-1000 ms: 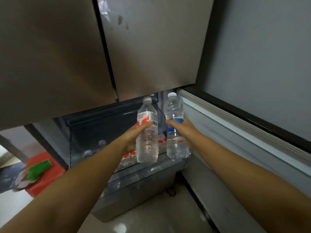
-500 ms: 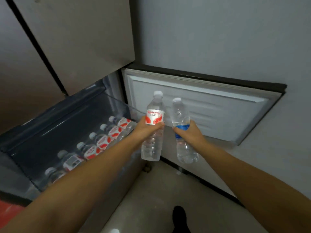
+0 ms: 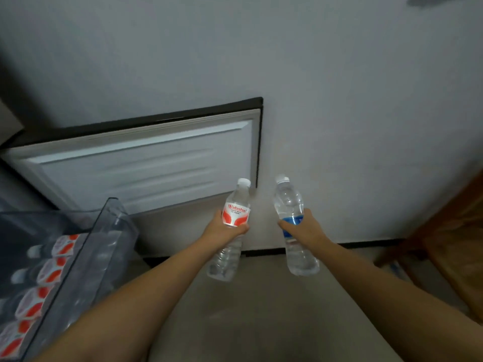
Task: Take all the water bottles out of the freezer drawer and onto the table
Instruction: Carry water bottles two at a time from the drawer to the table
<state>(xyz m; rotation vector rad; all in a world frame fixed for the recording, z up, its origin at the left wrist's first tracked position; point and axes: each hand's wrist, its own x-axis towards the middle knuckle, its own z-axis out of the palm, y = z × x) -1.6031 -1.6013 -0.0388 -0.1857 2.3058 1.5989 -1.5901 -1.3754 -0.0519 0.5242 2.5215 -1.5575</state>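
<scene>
My left hand grips a clear water bottle with a red and white label, held upright over the floor. My right hand grips a second clear bottle with a blue label, also upright, a little to the right. At the lower left the clear plastic freezer drawer stands pulled out, with several red-labelled bottles lying in a row inside. Both held bottles are well to the right of the drawer.
The open freezer door leans against the grey wall behind the drawer. A brown wooden piece of furniture fills the right edge. Pale floor lies under my arms.
The view has swung to the right, away from the fridge. Both hands carried their bottles rightward, out over the floor; the drawer now sits at the far left and wooden furniture has appeared at right.
</scene>
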